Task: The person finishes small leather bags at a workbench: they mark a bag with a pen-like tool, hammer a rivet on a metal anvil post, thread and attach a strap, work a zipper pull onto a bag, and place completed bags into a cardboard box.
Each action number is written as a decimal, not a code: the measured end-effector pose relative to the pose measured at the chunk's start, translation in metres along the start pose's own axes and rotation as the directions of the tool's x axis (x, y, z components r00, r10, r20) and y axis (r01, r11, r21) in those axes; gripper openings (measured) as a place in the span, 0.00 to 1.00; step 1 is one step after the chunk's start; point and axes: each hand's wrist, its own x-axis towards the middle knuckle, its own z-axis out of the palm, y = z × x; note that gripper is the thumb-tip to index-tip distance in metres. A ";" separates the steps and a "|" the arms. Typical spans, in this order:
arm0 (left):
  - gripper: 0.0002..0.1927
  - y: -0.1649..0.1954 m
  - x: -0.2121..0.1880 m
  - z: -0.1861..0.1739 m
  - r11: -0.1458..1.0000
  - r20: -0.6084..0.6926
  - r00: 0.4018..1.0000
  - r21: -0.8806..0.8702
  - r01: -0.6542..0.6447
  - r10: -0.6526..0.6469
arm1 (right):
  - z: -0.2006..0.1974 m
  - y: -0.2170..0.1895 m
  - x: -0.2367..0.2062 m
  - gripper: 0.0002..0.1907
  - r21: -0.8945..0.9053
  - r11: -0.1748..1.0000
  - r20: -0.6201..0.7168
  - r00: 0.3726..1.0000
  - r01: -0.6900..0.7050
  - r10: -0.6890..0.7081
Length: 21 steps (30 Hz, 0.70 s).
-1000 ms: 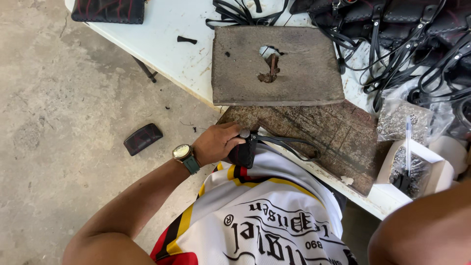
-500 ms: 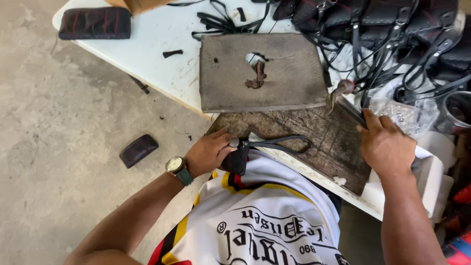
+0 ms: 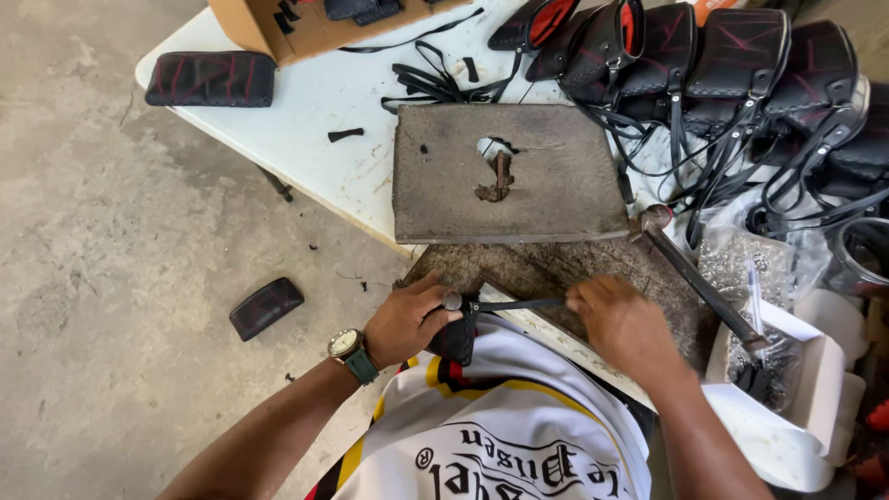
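Spanning both hands, black strap (image 3: 519, 304) (taut), pouch (image 3: 457, 341) under left hand (image 3: 407, 319)

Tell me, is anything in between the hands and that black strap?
Nothing visible. The left hand already grips the black pouch end, and the right hand pinches the black strap, which stretches between the two over the worn wooden block.
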 end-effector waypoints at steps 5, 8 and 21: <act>0.12 0.013 0.003 -0.005 0.989 -0.012 1.000 -0.148 -0.029 0.027 | -0.013 -0.026 0.086 0.01 -0.270 0.910 -0.306 0.868 0.314 -0.391; 0.11 0.020 0.006 -0.002 0.982 -0.079 0.987 -0.122 -0.148 0.139 | 0.003 -0.086 0.132 0.06 -0.324 0.818 -0.180 0.818 0.476 -0.547; 0.10 0.025 0.005 0.010 0.983 -0.172 0.984 -0.180 0.023 -0.054 | 0.056 -0.066 -0.024 0.27 0.236 0.857 -0.293 0.874 0.458 -0.387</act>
